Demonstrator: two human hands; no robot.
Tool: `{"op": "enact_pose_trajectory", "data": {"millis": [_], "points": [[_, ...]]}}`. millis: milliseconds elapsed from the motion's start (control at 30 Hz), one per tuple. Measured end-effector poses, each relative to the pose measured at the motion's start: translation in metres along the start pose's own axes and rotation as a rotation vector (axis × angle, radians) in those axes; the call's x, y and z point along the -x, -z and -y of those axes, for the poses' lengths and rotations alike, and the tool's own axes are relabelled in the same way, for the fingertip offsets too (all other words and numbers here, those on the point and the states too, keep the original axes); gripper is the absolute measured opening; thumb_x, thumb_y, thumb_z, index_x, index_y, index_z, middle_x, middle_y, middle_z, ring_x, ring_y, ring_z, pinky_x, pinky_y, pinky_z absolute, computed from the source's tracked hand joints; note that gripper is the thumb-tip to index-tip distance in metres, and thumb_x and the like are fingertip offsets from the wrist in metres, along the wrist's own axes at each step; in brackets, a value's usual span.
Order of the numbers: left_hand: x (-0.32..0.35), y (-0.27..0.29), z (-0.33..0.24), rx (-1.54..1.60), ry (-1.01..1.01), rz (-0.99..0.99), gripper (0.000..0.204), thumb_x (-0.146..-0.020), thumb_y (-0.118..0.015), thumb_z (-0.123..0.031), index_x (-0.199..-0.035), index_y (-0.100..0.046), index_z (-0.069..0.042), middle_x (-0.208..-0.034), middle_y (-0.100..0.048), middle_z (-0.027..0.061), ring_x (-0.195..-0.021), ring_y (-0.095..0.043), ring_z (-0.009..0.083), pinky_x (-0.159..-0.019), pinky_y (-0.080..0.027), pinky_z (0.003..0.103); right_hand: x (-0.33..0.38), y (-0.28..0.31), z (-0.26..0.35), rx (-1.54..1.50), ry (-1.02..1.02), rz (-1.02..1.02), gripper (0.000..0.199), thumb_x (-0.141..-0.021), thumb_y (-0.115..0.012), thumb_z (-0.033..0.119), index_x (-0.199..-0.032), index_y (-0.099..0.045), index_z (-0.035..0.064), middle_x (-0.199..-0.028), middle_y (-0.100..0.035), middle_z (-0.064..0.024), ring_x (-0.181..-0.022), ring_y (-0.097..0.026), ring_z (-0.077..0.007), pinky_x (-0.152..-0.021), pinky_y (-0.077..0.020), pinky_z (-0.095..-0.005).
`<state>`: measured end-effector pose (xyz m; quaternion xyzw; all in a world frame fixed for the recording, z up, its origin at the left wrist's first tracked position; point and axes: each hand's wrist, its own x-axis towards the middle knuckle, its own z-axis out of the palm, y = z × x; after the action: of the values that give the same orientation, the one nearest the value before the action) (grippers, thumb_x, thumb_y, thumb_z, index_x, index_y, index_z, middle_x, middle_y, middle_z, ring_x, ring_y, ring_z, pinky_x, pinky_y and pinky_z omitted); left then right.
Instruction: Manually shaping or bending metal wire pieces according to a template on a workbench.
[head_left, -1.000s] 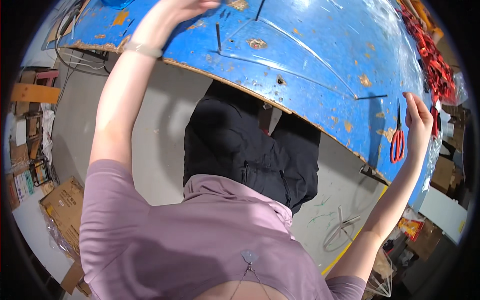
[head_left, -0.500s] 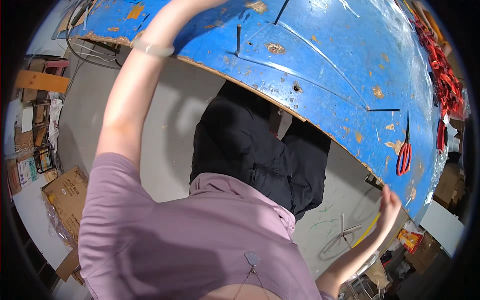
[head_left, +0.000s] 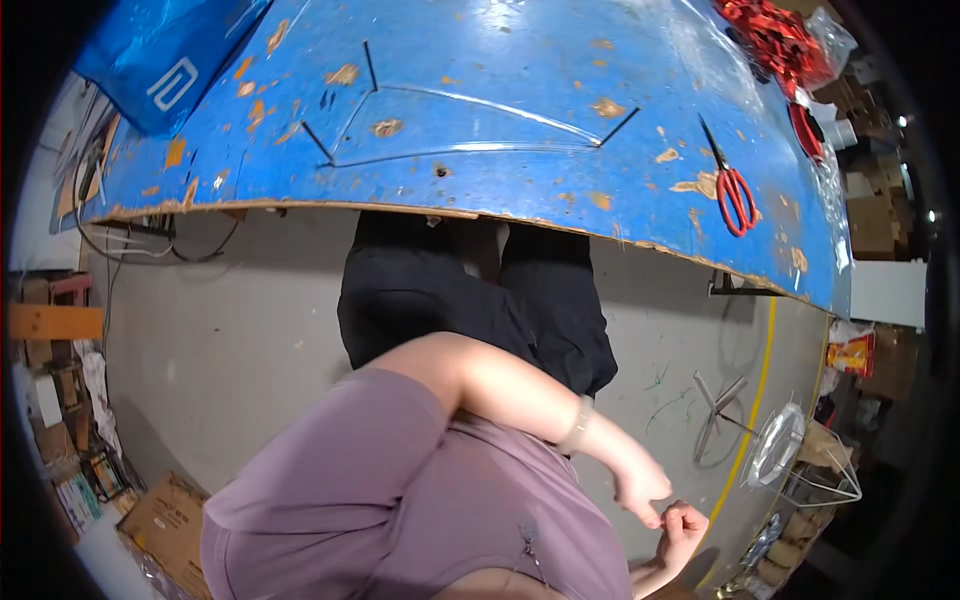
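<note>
My left hand [head_left: 643, 488] is across my body at the lower right, its fingers bent in and touching or nearly touching my right hand [head_left: 683, 530]. My right hand is curled closed beside it. Anything they hold is too small or hidden to make out. A pale bracelet [head_left: 578, 426] is round my left wrist. On the blue workbench [head_left: 520, 185] three dark pegs stand with a clear, shiny strand [head_left: 480, 148] stretched round them in a long triangle. To their right lie scissors [head_left: 735, 200] with red handles.
Red shiny foil strips [head_left: 775, 45] lie at the bench's far right, with a red-handled tool [head_left: 805, 133] below. A blue bag [head_left: 165, 70] stands at the far left. Beside me on the floor are a metal-legged stand [head_left: 718, 410] and a cardboard box [head_left: 165, 530].
My left arm has swung from over the bench down across my body to my right hand. My right hand has moved back from the bench edge. My view has turned, bringing the blue bag in.
</note>
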<state>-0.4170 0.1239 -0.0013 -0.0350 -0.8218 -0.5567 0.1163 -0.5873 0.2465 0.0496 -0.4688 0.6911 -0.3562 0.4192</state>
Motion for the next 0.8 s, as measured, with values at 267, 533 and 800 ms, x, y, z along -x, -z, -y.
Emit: {"op": "enact_pose_trajectory", "data": {"millis": [267, 533, 800], "points": [[0.257, 0.083, -0.049, 0.845, 0.265, -0.697, 0.031, -0.083, -0.052, -0.024, -0.066, -0.055, 0.002, -0.06, -0.053, 0.0064, -0.055, -0.048, 0.008, -0.046, -0.038, 0.024, -0.089, 0.008, 0.047, 0.468, 0.165, 0.317, 0.017, -0.066, -0.069, 0.013, -0.061, -0.059, 0.0002, -0.049, -0.042, -0.0003, -0.046, -0.036, -0.0078, -0.043, -0.0249, -0.024], [0.424, 0.09, -0.081, 0.602, -0.058, -1.324, 0.032, -0.087, -0.048, -0.029, -0.067, -0.043, -0.003, -0.044, -0.03, -0.0053, -0.033, -0.021, 0.0033, -0.031, -0.016, 0.019, -0.206, -0.052, 0.138, 0.501, 0.489, 0.353, 0.024, -0.072, -0.065, 0.017, -0.059, -0.055, -0.0005, -0.049, -0.043, 0.0003, -0.048, -0.039, -0.0071, -0.044, -0.0283, -0.0235], [0.45, 0.187, -0.068, 0.697, 0.044, -1.739, 0.026, -0.092, -0.038, -0.027, -0.079, -0.046, -0.007, -0.049, -0.027, -0.0072, -0.039, -0.023, 0.0018, -0.036, -0.017, 0.015, -0.329, -0.15, 0.204, 0.485, 0.671, 0.178, 0.029, -0.077, -0.061, 0.022, -0.063, -0.055, -0.0029, -0.05, -0.042, 0.0023, -0.05, -0.036, -0.0053, -0.045, -0.0292, -0.0236]]}}
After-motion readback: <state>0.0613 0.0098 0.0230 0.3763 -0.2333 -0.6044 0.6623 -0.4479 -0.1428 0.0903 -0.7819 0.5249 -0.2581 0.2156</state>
